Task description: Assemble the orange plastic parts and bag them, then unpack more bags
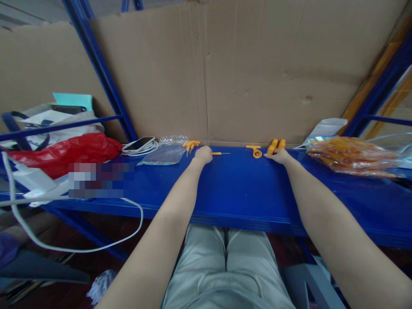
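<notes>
My left hand (203, 155) is closed around an orange corkscrew (217, 153), whose ribbed shaft and thin metal spiral point right. Just left of that hand lie several orange corkscrews (191, 145) with their spirals toward me. My right hand (279, 157) is at the back of the blue shelf, thumb stretched out to the left, against two rounded orange plastic pieces (273, 146); its other fingers are partly hidden. Between the hands, nearer the right one, lies an orange T-shaped piece (253, 147) beside a round orange part with a hole (257, 153).
The blue metal shelf (238, 189) ends at a cardboard wall (251, 77). A clear bag of orange pieces (350, 156) lies right. Leftward are a flat plastic bag (164, 153), a phone (140, 145), a red bag (74, 152) and a looping white cable (80, 250).
</notes>
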The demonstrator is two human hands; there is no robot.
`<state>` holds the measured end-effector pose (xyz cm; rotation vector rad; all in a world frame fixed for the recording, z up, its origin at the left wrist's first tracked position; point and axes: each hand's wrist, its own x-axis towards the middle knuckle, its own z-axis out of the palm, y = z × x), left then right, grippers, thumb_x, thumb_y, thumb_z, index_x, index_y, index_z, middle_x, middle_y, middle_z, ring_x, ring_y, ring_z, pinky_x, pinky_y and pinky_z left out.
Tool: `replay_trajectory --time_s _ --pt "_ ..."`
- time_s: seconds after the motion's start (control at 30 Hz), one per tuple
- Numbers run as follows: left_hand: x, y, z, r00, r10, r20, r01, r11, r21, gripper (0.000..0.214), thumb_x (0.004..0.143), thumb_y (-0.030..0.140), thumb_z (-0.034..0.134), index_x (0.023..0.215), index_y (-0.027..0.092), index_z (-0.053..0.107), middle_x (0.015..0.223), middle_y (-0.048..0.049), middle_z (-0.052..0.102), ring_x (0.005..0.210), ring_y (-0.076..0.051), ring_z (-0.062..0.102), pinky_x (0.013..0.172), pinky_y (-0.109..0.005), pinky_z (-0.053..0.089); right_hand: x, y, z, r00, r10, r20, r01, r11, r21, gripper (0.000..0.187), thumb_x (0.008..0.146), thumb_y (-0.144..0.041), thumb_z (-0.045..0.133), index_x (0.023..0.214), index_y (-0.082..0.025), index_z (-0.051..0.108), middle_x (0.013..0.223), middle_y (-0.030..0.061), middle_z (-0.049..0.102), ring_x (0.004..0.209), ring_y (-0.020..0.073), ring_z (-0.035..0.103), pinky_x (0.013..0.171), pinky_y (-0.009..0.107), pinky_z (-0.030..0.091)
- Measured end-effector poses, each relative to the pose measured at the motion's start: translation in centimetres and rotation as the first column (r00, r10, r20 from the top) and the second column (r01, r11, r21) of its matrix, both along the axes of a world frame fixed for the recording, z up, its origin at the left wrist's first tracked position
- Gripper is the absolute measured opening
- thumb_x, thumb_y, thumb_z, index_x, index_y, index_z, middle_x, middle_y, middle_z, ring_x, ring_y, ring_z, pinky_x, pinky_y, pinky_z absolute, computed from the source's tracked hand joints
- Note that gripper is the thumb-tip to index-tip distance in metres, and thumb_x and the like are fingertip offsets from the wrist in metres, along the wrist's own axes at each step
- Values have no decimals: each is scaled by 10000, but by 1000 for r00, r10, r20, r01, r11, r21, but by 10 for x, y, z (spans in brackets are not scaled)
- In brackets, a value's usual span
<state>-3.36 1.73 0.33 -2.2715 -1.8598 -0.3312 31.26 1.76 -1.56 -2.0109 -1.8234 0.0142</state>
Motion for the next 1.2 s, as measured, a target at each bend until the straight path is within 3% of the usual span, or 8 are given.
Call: replay_trajectory --time_s 0.1,0.3,0.5,0.67,0.87,1.03,1.2 --pt "5 0 5 998 27 -64 -28 999 -22 382 818 135 503 1137 123 714 1154 -152 708 1100 -243 655 966 -296 503 -3 -11 8 994 -7 -107 -7 992 -129 393 841 -454 622 991 -105 723 851 129 685 868 281 657 786 378 533" --pt "11 -8 14 993 44 -111 -53 995 -82 386 825 108 514 1166 121 697 1207 -157 687 1148 -248 634 964 -284 499 -8 -31 18 990 -11 -140 -16 983 -185 354 846 -374 632 1055 -100 711 973 119 689 968 254 632 880 340 487" --pt "14 -25 16 997 55 -48 -59 995 -75 379 869 95 440 1155 69 687 1205 -194 666 1129 -272 639 955 -311 508 -13 -41 15 990 -9 -142 -11 990 -141 362 864 -373 606 1083 -99 697 1026 146 697 968 260 641 884 359 495" --pt "9 -27 8 998 7 64 -5 1000 -18 330 864 121 464 1094 131 701 1186 -151 646 1084 -266 649 955 -319 507 -21 -42 18 998 50 37 -46 993 -105 380 862 -284 605 1184 -85 648 1118 190 684 1044 329 645 904 403 486" --pt "8 -23 6 990 -68 122 82 991 -108 382 821 120 539 1174 163 679 1239 -113 618 1092 -227 638 977 -255 479 -29 -39 21 975 112 195 -93 990 -101 409 859 -228 594 1253 -121 624 1208 186 661 1156 360 600 963 432 447" --pt "12 -24 8 992 -81 97 97 981 -166 489 807 96 522 1274 176 643 1336 -114 584 1168 -242 608 1008 -264 454 -29 -36 21 972 115 207 -108 993 -42 438 843 -221 600 1270 -127 621 1212 195 662 1137 370 613 959 445 453" --pt "14 -29 10 991 -83 105 101 979 -177 420 811 95 518 1189 181 678 1301 -127 593 1112 -251 637 962 -284 476 -28 -35 21 976 138 166 -136 990 -23 446 844 -247 617 1282 -159 622 1215 168 670 1136 355 620 951 445 468"
